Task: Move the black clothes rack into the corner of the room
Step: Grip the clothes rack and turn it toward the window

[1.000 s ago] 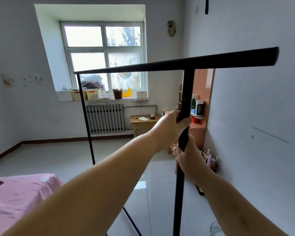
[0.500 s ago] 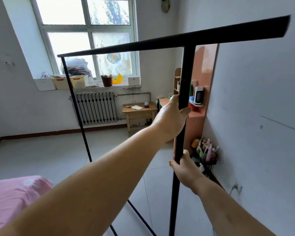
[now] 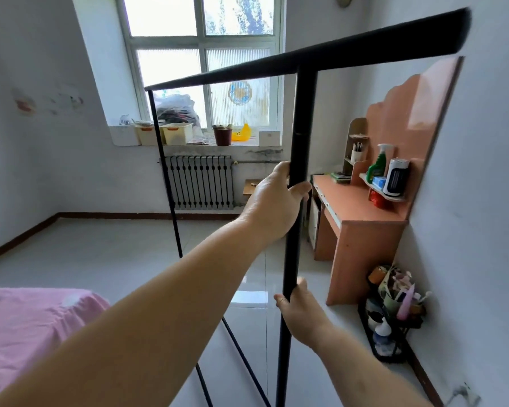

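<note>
At the near left lies a bed [image 3: 33, 327] under a pink cover, with pale tiled floor [image 3: 106, 259] beyond it. On the far wall a window [image 3: 200, 60] stands above a sill crowded with boxes, a bag and a brown plant pot [image 3: 222, 136]; a dark radiator [image 3: 200, 182] hangs below the sill. The black clothes rack [image 3: 299, 160] stands in the middle of the room: its top bar runs from the far left, by the window, to the near right, with a thin far upright at the left and a thick near upright at the centre. The left hand [image 3: 272, 205] is clamped around that near upright at mid-height. The right hand [image 3: 300, 312] is closed on the same upright lower down, well apart from the left. To the right, against the wall, is an orange surface [image 3: 356, 207] whose shelf carries a green spray bottle [image 3: 378, 164] and a small white heater [image 3: 395, 177]. Near it, a low black floor rack [image 3: 394, 315] holds bottles and tubes.
</note>
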`<action>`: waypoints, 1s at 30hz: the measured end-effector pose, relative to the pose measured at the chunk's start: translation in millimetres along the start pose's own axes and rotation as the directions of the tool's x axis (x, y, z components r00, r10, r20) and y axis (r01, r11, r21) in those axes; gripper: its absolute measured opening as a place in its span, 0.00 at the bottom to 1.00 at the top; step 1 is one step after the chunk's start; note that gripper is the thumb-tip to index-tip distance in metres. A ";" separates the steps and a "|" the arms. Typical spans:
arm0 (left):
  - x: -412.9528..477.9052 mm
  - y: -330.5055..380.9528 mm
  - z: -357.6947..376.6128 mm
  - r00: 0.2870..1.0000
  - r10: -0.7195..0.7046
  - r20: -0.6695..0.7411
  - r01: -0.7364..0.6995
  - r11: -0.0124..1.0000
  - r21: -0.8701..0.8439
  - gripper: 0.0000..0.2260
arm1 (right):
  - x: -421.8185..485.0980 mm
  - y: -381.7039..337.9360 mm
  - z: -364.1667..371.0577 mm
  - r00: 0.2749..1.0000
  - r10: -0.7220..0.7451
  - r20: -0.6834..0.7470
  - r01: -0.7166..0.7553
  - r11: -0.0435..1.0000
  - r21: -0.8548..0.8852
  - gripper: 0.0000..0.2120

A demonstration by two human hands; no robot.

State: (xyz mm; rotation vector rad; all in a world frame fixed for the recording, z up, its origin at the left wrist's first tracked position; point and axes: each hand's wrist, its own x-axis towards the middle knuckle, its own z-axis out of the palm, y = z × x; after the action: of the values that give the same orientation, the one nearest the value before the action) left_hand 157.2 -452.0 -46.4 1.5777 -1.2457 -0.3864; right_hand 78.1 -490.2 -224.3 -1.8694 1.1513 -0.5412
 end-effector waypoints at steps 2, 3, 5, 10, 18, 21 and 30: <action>13.5 -6.6 2.5 1.000 -0.002 -0.028 0.002 1.000 0.002 0.09 | 12.5 4.6 0.8 1.000 -0.005 0.025 0.004 1.000 0.019 0.24; 21.5 -9.6 5.2 0.999 -0.005 -0.040 0.005 1.000 0.003 0.09 | 24.8 10.4 1.5 0.997 -0.072 0.043 0.076 0.991 -0.112 0.26; 37.4 -14.0 11.6 0.998 -0.020 -0.058 0.020 1.000 0.013 0.10 | 49.7 24.6 -2.7 0.956 -0.275 0.103 0.288 0.809 -0.512 0.27; 80.7 -23.0 28.0 0.995 -0.045 -0.090 0.047 0.999 0.019 0.13 | 96.6 16.6 -14.3 0.995 -0.098 0.028 0.100 0.993 -0.062 0.35; 160.2 -43.2 51.5 0.995 0.002 -0.096 0.005 0.998 0.064 0.12 | 185.5 23.7 -40.4 0.942 -0.119 0.315 0.151 0.985 -0.079 0.06; 192.8 -49.5 60.6 0.997 0.017 -0.078 -0.010 0.996 0.083 0.13 | 220.3 24.9 -53.5 0.961 -0.117 0.249 0.126 0.992 -0.023 0.07; 300.0 -68.0 94.4 0.998 0.041 -0.041 -0.036 0.994 0.108 0.16 | 320.9 27.3 -84.8 0.971 -0.100 0.218 0.102 0.995 0.002 0.05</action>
State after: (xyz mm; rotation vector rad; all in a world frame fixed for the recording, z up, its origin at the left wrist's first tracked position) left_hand 243.6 -761.9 -44.1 1.6411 -1.2796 -0.2631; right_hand 158.3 -813.4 -223.1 -1.9492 0.9196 -0.3758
